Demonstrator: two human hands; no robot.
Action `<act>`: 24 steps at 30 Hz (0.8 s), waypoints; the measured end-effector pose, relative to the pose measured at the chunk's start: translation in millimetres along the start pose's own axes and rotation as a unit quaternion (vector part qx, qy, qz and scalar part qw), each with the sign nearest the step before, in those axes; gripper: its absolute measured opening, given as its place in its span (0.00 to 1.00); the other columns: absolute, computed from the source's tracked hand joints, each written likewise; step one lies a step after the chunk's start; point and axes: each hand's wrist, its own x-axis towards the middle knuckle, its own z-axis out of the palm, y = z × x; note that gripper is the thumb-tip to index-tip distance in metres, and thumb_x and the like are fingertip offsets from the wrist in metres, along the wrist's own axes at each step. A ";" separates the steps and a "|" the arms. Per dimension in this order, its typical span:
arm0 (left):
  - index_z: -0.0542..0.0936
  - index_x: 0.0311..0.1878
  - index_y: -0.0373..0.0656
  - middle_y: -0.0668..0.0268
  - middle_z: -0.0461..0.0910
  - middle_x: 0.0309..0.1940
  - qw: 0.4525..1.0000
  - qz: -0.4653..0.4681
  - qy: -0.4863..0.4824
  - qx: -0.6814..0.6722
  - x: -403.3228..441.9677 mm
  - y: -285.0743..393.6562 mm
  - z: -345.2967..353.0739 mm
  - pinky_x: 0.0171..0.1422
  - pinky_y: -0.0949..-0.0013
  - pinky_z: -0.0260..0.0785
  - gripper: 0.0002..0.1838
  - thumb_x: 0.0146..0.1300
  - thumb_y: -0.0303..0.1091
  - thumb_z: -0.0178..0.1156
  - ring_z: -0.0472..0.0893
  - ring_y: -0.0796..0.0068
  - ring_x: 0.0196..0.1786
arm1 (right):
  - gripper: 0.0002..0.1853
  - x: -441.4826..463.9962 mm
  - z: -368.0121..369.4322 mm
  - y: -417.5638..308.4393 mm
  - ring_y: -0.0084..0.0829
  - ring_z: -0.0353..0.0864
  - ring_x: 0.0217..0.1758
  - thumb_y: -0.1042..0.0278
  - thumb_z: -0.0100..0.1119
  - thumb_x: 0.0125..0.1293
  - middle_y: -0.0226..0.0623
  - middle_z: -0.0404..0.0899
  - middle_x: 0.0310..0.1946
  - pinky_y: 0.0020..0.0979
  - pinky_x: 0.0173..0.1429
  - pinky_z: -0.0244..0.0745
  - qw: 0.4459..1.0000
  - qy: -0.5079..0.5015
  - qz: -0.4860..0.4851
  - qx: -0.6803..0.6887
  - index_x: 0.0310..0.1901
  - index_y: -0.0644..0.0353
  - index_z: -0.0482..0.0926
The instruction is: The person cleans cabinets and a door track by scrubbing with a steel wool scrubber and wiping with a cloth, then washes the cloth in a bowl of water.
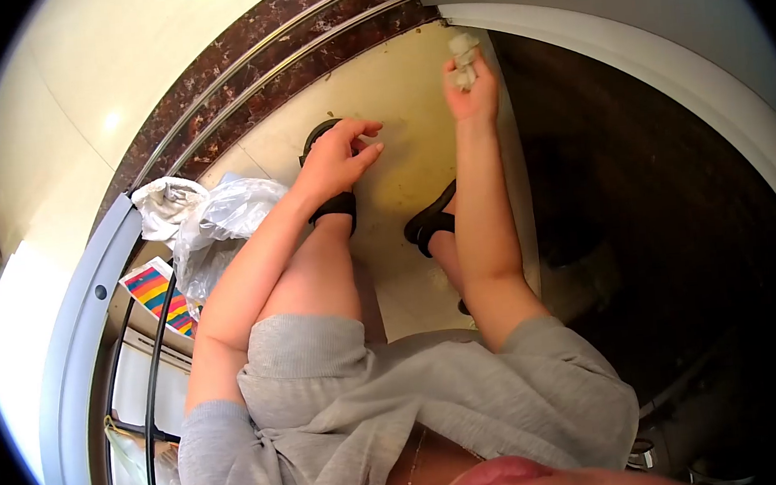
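My left hand hovers over my left knee and sandal, back of the hand up. Its fingers are slightly bent and apart, and nothing is in them. Farther forward, my right hand is stretched out beside the dark opening on the right. Its fingers are closed on a crumpled off-white clump, which looks like wadded tissue or cloth; I cannot tell which. Below both hands lies the pale tiled floor, marked with small dark specks.
Left of my leg are a clear plastic bag, a white crumpled cloth, a striped colourful card and a black metal rack. A brown marble sill with metal rails crosses the front. A white curved panel borders the right.
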 end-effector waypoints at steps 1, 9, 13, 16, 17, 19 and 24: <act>0.75 0.49 0.38 0.63 0.76 0.42 1.000 -0.008 -0.006 -0.002 -0.3 3.9 -0.4 0.45 0.72 0.68 0.16 0.57 0.31 0.58 0.75 0.74 0.40 | 0.08 -2.2 -6.6 2.8 0.27 0.72 0.38 0.68 0.49 0.65 0.33 0.74 0.36 0.27 0.40 0.68 1.000 0.021 0.003 -0.019 0.43 0.60 0.72; 0.75 0.49 0.39 0.65 0.76 0.41 1.000 -0.023 -0.005 0.002 -1.0 2.4 -2.6 0.46 0.74 0.67 0.15 0.58 0.30 0.58 0.73 0.77 0.40 | 0.08 85.9 3.9 29.5 0.30 0.74 0.37 0.74 0.52 0.62 0.35 0.73 0.41 0.26 0.37 0.74 0.995 0.095 0.029 0.025 0.44 0.62 0.72; 0.75 0.48 0.38 0.62 0.76 0.41 1.000 -0.011 -0.002 0.004 0.3 7.9 -4.5 0.45 0.72 0.69 0.16 0.56 0.32 0.58 0.76 0.73 0.39 | 0.09 98.8 26.0 33.4 0.33 0.78 0.37 0.74 0.43 0.66 0.41 0.75 0.40 0.26 0.33 0.77 0.966 0.258 -0.030 0.002 0.45 0.65 0.71; 0.75 0.48 0.37 0.60 0.76 0.41 1.000 -0.002 0.010 -0.002 -1.9 5.0 -6.7 0.44 0.70 0.70 0.17 0.55 0.32 0.59 0.77 0.71 0.38 | 0.10 95.5 27.8 20.2 0.32 0.78 0.38 0.76 0.41 0.66 0.43 0.75 0.40 0.25 0.35 0.77 0.972 0.212 0.043 0.089 0.46 0.66 0.71; 0.75 0.48 0.37 0.60 0.76 0.41 1.000 0.002 0.014 -0.006 -1.7 2.1 -6.6 0.44 0.70 0.70 0.17 0.55 0.32 0.59 0.77 0.72 0.38 | 0.11 91.0 26.6 16.8 0.31 0.78 0.39 0.75 0.39 0.67 0.41 0.75 0.40 0.24 0.36 0.77 0.970 0.187 0.064 0.142 0.46 0.67 0.70; 0.75 0.47 0.37 0.60 0.76 0.41 1.000 0.015 0.019 0.007 -0.9 -5.0 -6.6 0.44 0.71 0.70 0.16 0.55 0.32 0.59 0.77 0.72 0.38 | 0.07 81.3 20.2 17.6 0.26 0.75 0.30 0.75 0.43 0.65 0.35 0.75 0.34 0.22 0.26 0.69 0.985 0.124 0.045 0.111 0.39 0.63 0.72; 0.76 0.47 0.37 0.61 0.76 0.41 1.000 0.004 0.011 -0.015 2.5 -2.1 -6.0 0.44 0.71 0.70 0.16 0.55 0.32 0.59 0.77 0.72 0.37 | 0.06 107.2 18.9 20.1 0.24 0.73 0.27 0.78 0.47 0.62 0.33 0.74 0.32 0.22 0.24 0.66 0.989 0.133 0.039 0.051 0.39 0.62 0.73</act>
